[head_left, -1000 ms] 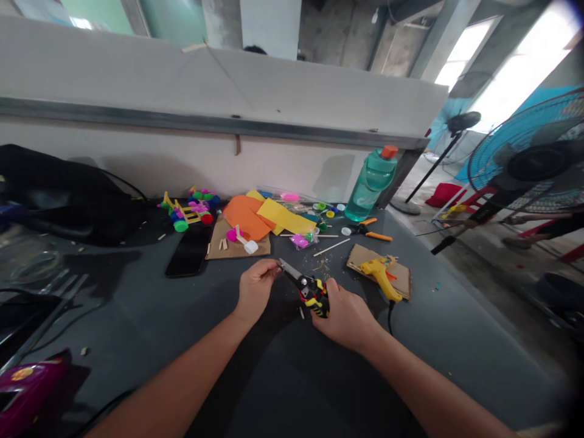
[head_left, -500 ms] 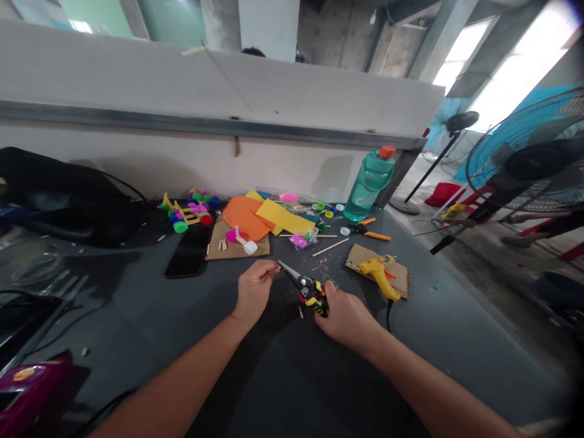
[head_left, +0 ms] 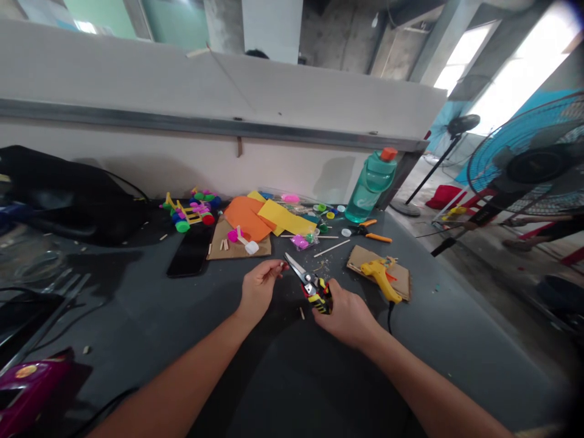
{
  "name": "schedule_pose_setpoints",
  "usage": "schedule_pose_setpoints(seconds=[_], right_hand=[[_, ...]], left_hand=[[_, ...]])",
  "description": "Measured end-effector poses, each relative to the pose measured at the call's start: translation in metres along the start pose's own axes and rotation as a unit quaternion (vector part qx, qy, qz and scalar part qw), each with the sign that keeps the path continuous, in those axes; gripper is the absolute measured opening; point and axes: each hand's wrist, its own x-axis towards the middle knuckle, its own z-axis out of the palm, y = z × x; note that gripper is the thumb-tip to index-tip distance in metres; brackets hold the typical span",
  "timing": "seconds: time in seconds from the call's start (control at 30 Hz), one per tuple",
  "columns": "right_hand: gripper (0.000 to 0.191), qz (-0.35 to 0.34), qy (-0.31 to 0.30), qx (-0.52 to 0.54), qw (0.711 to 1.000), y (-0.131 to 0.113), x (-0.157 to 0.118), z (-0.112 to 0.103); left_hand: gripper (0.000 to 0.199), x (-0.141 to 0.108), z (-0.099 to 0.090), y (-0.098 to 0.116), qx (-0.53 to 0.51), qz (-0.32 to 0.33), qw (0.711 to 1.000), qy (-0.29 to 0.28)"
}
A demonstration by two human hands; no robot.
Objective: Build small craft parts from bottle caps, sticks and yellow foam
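My right hand [head_left: 345, 310] is wrapped round the yellow, red and black handles of a pair of shears [head_left: 309, 285]. Their metal blades point up and left, close to the fingertips of my left hand [head_left: 261, 283]. Those fingers are pinched together on something too small to make out. A short wooden stick piece [head_left: 302, 313] lies on the table below the shears. Beyond the blades are a thin white stick [head_left: 332, 247] and scattered crumbs. A cardboard piece [head_left: 214, 248] holds several small stick pieces and a white cap joined to a pink one.
A yellow glue gun [head_left: 382, 277] rests on cardboard at the right, its cord trailing forward. Behind it are orange-handled pliers [head_left: 376, 236] and a teal bottle [head_left: 370, 185]. Orange sheets [head_left: 246, 219], a phone [head_left: 187, 255] and a colourful toy [head_left: 189, 213] lie farther back.
The shears have tilted more upright and their tips have shifted slightly right, with the blades now a little apart. My left hand has moved slightly right, still pinched.
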Motion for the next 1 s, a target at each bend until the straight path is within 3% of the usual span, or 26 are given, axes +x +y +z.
schedule_pose_setpoints(seconds=[0.37, 0.73, 1.0], right_hand=[[0.030, -0.033, 0.009, -0.024, 0.999, -0.0045, -0.0042, 0.0045], [0.031, -0.024, -0.014, -0.047, 0.999, -0.0069, -0.0045, 0.0047], [0.026, -0.009, 0.000, -0.003, 1.000, -0.0019, 0.0010, 0.0056]], left_hand=[[0.017, -0.0001, -0.0015, 0.0041, 0.050, 0.021, 0.999, 0.000], [0.020, -0.0027, -0.0011, 0.0016, 0.045, 0.018, 0.999, -0.008], [0.017, -0.0028, 0.0035, 0.0030, -0.027, -0.014, 0.999, -0.016]])
